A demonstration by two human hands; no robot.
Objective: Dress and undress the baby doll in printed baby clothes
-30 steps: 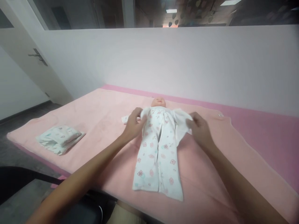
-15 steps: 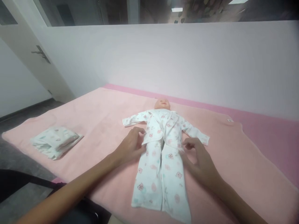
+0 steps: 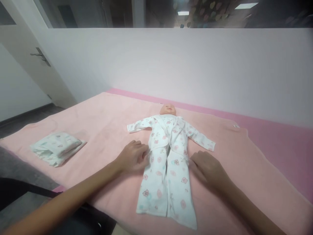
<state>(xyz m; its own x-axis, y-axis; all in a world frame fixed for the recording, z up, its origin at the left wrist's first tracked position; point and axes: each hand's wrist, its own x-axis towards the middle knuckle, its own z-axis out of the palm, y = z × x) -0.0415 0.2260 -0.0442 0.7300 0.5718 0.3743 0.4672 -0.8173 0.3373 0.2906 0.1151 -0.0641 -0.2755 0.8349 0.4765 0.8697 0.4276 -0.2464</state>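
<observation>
A doll (image 3: 168, 109) lies on its back in a white printed top (image 3: 156, 137) with both sleeves spread out. White printed trousers (image 3: 158, 182) lie over its lower body, legs toward me. My left hand (image 3: 134, 156) is closed at the left side of the waist, its fingers curled in against the cloth edge. On the right side of the waist my right hand (image 3: 207, 168) is also closed, fingertips at the trouser edge. How much cloth each hand grips is hidden by the fingers.
A pink blanket (image 3: 102, 124) covers the table over a darker pink mat (image 3: 276, 140). Folded printed cloth (image 3: 57, 147) lies at the left. A white wall (image 3: 183, 65) stands behind, a door (image 3: 36, 62) at the far left, and a dark chair (image 3: 24, 187) at the lower left.
The fingers of both hands have curled in and closed at the sides of the waist. The hem of the top now shows less distinctly. The view has shifted slightly.
</observation>
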